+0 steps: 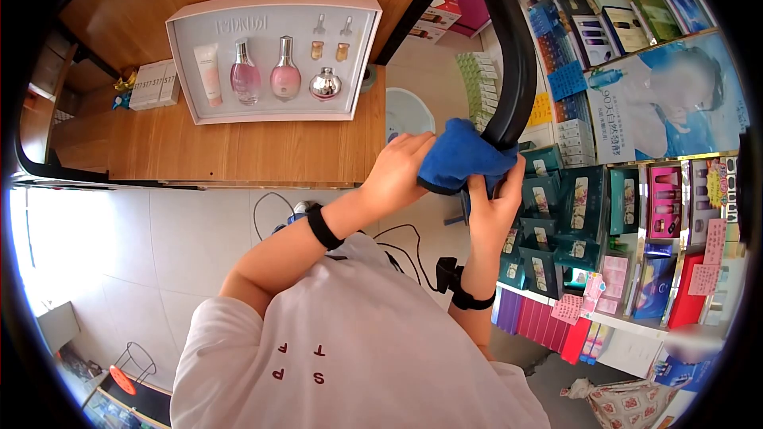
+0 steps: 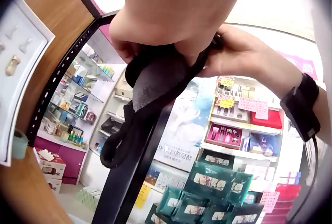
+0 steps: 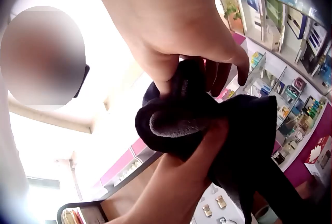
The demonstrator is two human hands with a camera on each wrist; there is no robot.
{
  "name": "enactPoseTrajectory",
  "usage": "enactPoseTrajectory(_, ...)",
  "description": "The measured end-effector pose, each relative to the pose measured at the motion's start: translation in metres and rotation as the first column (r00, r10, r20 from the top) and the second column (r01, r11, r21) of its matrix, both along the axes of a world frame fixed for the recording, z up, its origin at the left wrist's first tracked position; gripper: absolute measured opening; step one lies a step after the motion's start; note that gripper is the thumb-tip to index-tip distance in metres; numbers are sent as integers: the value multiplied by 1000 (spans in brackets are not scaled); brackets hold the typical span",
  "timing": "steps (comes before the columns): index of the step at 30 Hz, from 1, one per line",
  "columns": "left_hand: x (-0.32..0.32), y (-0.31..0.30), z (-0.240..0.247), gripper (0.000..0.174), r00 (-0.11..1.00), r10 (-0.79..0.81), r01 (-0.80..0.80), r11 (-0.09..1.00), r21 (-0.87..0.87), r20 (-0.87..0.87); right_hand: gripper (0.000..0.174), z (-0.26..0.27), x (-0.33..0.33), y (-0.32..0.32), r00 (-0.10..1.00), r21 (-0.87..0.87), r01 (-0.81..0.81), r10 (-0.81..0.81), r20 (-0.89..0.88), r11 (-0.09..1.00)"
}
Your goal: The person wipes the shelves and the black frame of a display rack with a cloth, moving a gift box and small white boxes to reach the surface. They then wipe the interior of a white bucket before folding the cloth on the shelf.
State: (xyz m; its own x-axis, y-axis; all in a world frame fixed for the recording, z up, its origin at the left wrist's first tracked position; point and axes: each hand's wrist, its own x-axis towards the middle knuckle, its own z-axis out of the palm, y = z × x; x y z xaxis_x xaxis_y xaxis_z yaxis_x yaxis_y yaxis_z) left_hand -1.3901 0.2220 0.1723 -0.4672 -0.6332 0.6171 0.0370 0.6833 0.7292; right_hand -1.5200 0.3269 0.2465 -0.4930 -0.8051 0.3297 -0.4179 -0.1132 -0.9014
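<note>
A blue cloth [image 1: 459, 157] is wrapped round the end of a thick black bar [image 1: 518, 56], part of a shelf frame. From the left side my left hand [image 1: 397, 171] grips the cloth, its fingers against the folds. My right hand [image 1: 496, 208] pinches the other side, thumb up along the fabric. In the left wrist view the cloth [image 2: 161, 81] looks almost black, and a loop of it hangs down beside the bar [image 2: 136, 167]. Seen from the right wrist, both hands meet at the bunched cloth [image 3: 176, 123], which hides some fingertips.
On the wooden shelf [image 1: 278, 151] at left stands an open gift box [image 1: 270, 111] with pink bottles and small vials. Dark green packages [image 1: 584, 206] and other boxed cosmetics fill the shelves at right. A round white container [image 1: 409, 111] is below the hands.
</note>
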Motion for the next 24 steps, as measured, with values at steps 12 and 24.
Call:
enactPoseTrajectory(12, 7, -7, -34, 52, 988, -8, 18, 998, -66, 156, 59, -16, 4, 3, 998, 24, 23, -25, 50, 999)
enactPoseTrajectory(24, 3, -12, -118, 42, 963, -10, 26, 998, -59, 269, 63, -96, 14, -2, 964, 37, 91, -79, -254, 995)
